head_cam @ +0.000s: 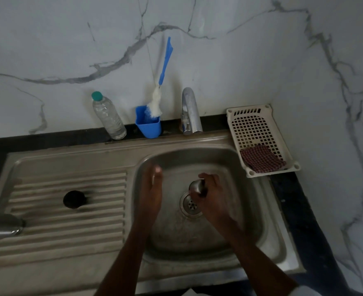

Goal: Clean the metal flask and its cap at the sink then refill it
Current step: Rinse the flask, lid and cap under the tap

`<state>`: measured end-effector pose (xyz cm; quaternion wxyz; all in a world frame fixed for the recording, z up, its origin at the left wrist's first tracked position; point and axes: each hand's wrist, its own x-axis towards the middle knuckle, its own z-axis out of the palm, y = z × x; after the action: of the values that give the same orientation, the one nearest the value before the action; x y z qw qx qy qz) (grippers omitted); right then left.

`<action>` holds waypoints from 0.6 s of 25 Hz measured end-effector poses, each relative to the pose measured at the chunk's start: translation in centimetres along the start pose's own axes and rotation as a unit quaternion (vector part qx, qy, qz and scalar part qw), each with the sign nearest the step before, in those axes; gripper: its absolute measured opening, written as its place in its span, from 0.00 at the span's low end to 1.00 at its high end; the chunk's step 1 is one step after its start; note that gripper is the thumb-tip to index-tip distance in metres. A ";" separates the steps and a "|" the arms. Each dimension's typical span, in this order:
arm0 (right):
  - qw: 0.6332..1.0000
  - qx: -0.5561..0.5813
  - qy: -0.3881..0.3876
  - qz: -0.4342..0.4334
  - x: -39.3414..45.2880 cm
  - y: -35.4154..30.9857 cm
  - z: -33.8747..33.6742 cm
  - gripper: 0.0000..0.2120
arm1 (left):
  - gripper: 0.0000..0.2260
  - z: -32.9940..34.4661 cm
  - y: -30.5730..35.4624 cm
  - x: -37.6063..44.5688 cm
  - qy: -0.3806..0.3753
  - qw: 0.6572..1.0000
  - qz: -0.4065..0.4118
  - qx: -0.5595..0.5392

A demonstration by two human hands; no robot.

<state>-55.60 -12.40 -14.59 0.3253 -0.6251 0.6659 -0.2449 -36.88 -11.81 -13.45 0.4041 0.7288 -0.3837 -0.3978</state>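
Two hands are reaching into a stainless steel sink basin. The right hand is gripping a small rounded metal object above the round drain; fingers are hiding most of it, so flask or cap is unclear. The left hand is hovering with straight, empty fingers, slightly blurred. A dark round cap-like object is sitting on the ribbed drainboard, and a metal cylinder is being cut off at the left edge.

Home kitchen: steel sink with drainboard, tap, marble-look wall tiles.
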 end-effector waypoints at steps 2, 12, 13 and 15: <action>0.996 0.002 0.058 -0.069 -0.1 -1.0 -0.6 0.26 | 0.25 -0.9 -3.5 -1.7 0.034 0.995 0.023 0.091; 0.995 0.024 0.023 -0.091 -4.0 -2.3 3.6 0.26 | 0.21 -6.1 -9.1 -7.6 0.092 0.915 0.168 0.354; 0.994 0.025 0.022 -0.100 -3.9 -3.0 4.0 0.26 | 0.21 -7.3 -9.4 -8.0 0.091 0.906 0.166 0.377; 0.998 0.042 -0.025 -0.034 -3.9 -4.2 5.3 0.24 | 0.22 -9.5 -10.3 -8.6 0.107 0.902 0.152 0.389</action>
<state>-48.81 -8.53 -14.59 0.3594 -0.6390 0.6251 -0.2680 -29.29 2.36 -16.93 0.1825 0.7992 -0.5683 -0.0704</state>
